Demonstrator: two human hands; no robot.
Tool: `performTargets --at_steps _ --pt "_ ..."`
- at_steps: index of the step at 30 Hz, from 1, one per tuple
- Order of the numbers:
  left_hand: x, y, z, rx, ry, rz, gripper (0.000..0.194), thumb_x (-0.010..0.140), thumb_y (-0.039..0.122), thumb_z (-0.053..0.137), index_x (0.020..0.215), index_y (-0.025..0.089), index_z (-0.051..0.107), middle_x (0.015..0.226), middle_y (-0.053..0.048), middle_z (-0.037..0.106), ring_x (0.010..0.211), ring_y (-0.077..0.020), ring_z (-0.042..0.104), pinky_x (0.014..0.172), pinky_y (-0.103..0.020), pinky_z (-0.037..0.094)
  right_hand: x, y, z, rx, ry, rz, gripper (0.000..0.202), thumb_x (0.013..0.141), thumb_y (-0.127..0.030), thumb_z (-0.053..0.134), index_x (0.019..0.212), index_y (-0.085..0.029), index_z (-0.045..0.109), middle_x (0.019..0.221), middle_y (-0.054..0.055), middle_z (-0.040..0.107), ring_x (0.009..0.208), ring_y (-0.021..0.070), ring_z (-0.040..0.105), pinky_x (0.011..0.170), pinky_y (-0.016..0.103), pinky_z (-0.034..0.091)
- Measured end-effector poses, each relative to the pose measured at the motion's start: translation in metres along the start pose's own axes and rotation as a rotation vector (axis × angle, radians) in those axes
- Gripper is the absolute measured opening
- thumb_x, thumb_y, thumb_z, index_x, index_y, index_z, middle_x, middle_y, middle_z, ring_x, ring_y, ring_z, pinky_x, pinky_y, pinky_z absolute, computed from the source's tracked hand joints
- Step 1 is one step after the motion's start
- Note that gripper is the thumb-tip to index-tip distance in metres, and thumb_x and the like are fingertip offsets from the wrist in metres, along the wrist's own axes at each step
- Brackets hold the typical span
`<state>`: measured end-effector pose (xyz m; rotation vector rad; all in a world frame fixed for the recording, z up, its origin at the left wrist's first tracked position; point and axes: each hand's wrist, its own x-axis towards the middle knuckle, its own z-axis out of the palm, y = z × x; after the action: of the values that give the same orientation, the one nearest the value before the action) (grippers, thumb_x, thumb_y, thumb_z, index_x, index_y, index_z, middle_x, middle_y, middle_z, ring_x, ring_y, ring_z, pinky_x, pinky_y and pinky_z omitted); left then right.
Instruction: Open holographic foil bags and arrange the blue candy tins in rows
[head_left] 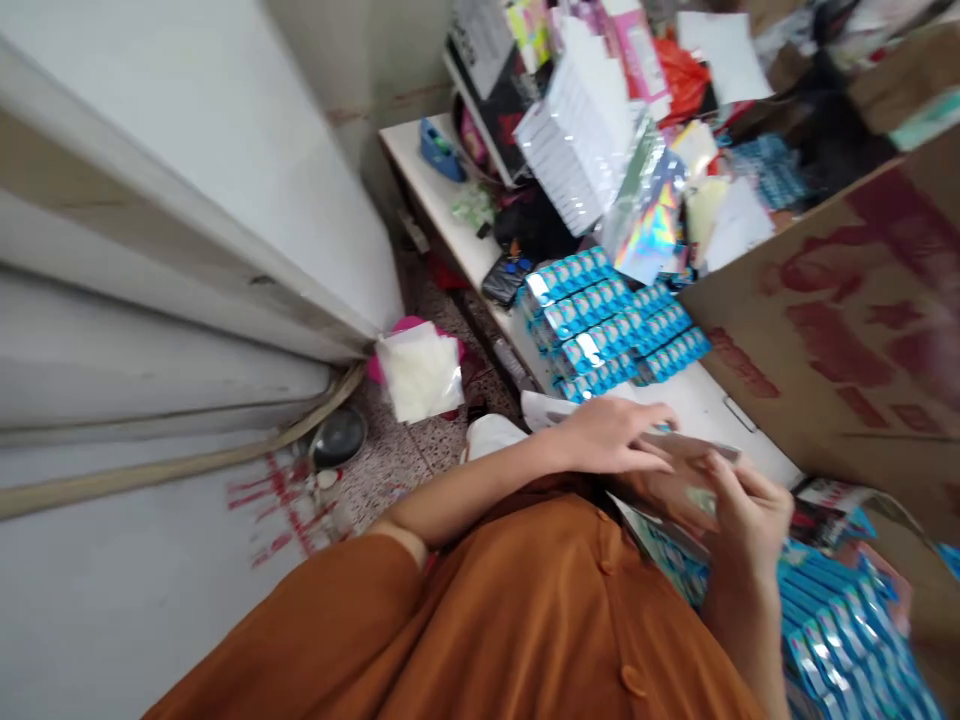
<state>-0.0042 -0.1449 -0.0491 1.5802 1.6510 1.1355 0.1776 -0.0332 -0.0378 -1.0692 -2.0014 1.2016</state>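
The glossy flat piece (pixel 679 480), blurred but probably light, thin and slippery, suits an edge grip; it is near, between the loosely open left hand (pixel 611 435) and the right hand (pixel 750 515) pinching its right end.

You are in what looks like a cramped packing corner of a small workshop or stockroom. Its signs are the rows of identical blue packets (pixel 592 325) on your white table (pixel 720 410), the big printed carton (pixel 840 330) and the heaped papers and plastic sleeves (pixel 581 130) behind them
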Motion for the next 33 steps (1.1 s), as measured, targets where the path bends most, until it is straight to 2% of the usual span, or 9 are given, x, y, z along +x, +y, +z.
performTargets --at_steps 2,5,8,12,15,18,22,28,33 --pt "-0.001 -0.002 -0.008 0.012 0.028 -0.038 0.030 0.084 0.043 0.060 0.105 0.022 0.064 0.095 -0.004 0.071 0.091 -0.0203 0.064 0.076 -0.025 0.041 0.001 -0.002 0.005 -0.020 -0.006 0.067 0.018 0.073 -0.035 0.072 0.065 -0.018 0.071 0.062 0.000 0.064 0.060 0.0154 0.057 0.058 0.028 0.043" --pt "0.003 -0.007 -0.013 -0.039 0.002 -0.068 0.021 0.087 0.038 0.056 0.092 0.020 0.067 0.088 -0.002 0.071 0.083 -0.0174 0.064 0.072 -0.024 0.041 0.003 -0.002 0.010 0.032 -0.083 0.078 0.019 0.078 -0.037 0.067 0.073 -0.019 0.071 0.077 0.002 0.070 0.073 0.0186 0.062 0.069 0.031 0.048" --pt "0.009 -0.006 -0.014 -0.050 -0.038 -0.057 0.019 0.089 0.034 0.054 0.094 0.021 0.067 0.091 -0.001 0.071 0.083 -0.0154 0.064 0.072 -0.022 0.041 0.002 0.001 0.010 0.057 -0.059 -0.011 0.017 0.077 -0.034 0.069 0.085 -0.020 0.067 0.083 0.003 0.068 0.077 0.0177 0.062 0.072 0.031 0.049" --pt "0.014 0.005 -0.018 0.177 -0.097 0.003 0.021 0.092 0.033 0.049 0.094 0.020 0.066 0.087 -0.001 0.070 0.080 -0.0162 0.062 0.073 -0.025 0.040 0.001 -0.001 -0.005 -0.086 0.054 -0.211 0.038 0.074 -0.028 0.073 0.109 -0.024 0.057 0.099 0.004 0.065 0.082 0.0169 0.061 0.076 0.032 0.050" --pt "0.020 0.017 -0.018 0.386 -0.166 0.109 0.024 0.094 0.031 0.045 0.093 0.019 0.065 0.086 -0.003 0.069 0.080 -0.0177 0.061 0.074 -0.028 0.039 0.002 -0.005 -0.021 -0.264 -0.069 -0.378 0.044 0.081 -0.024 0.066 0.123 -0.026 0.053 0.110 0.007 0.065 0.097 0.0198 0.060 0.087 0.037 0.048" --pt "0.027 0.026 -0.014 0.487 -0.229 0.198 0.025 0.095 0.030 0.043 0.095 0.020 0.066 0.085 -0.003 0.069 0.079 -0.0180 0.061 0.075 -0.029 0.039 0.002 -0.007 -0.033 -0.313 -0.202 -0.463 0.023 0.087 -0.021 0.058 0.109 -0.025 0.063 0.100 0.006 0.069 0.093 0.0192 0.062 0.084 0.036 0.048" --pt "0.031 0.028 -0.020 0.446 -0.262 0.177 0.018 0.091 0.032 0.051 0.095 0.023 0.065 0.090 0.001 0.070 0.083 -0.0161 0.062 0.076 -0.027 0.040 -0.006 -0.001 -0.044 -0.190 -0.168 -0.344 0.010 0.088 -0.022 0.057 0.088 -0.023 0.067 0.083 0.003 0.070 0.079 0.0161 0.063 0.076 0.031 0.049" --pt "0.022 0.020 -0.059 0.345 -0.208 -0.143 0.018 0.079 0.038 0.064 0.087 0.023 0.066 0.085 0.003 0.069 0.077 -0.0143 0.061 0.068 -0.022 0.041 -0.019 0.025 -0.063 0.099 0.116 0.024 0.011 0.081 -0.031 0.065 0.083 -0.022 0.069 0.081 0.001 0.069 0.074 0.0153 0.062 0.070 0.028 0.048" --pt "0.015 0.010 -0.058 -0.058 -0.001 -0.361 0.028 0.071 0.042 0.069 0.079 0.016 0.065 0.072 0.000 0.066 0.065 -0.0140 0.058 0.059 -0.021 0.044 -0.020 0.040 -0.064 0.371 0.271 0.175 0.016 0.075 -0.036 0.071 0.080 -0.021 0.068 0.073 0.000 0.065 0.063 0.0119 0.055 0.058 0.024 0.044"
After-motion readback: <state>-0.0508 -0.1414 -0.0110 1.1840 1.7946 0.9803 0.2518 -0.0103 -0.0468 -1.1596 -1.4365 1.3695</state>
